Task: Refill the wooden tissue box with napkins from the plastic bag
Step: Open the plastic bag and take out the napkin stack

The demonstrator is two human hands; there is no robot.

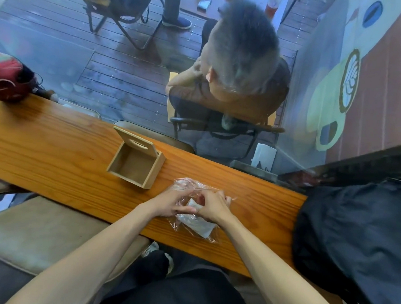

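Note:
The wooden tissue box (133,165) stands open and empty on the wooden counter (55,149), its slotted lid tilted up at the far side. To its right and nearer me lies a clear plastic bag (190,230) with white napkins (197,225) inside. My left hand (171,202) and my right hand (213,207) both pinch the bag at its upper part, fingers close together over the opening. The hands hide part of the napkins.
A large black bag (352,241) lies on the counter's right end. A red cap (8,79) sits at the far left. Beyond the glass a person sits on a chair (219,125). A padded stool (39,234) is below the counter at left.

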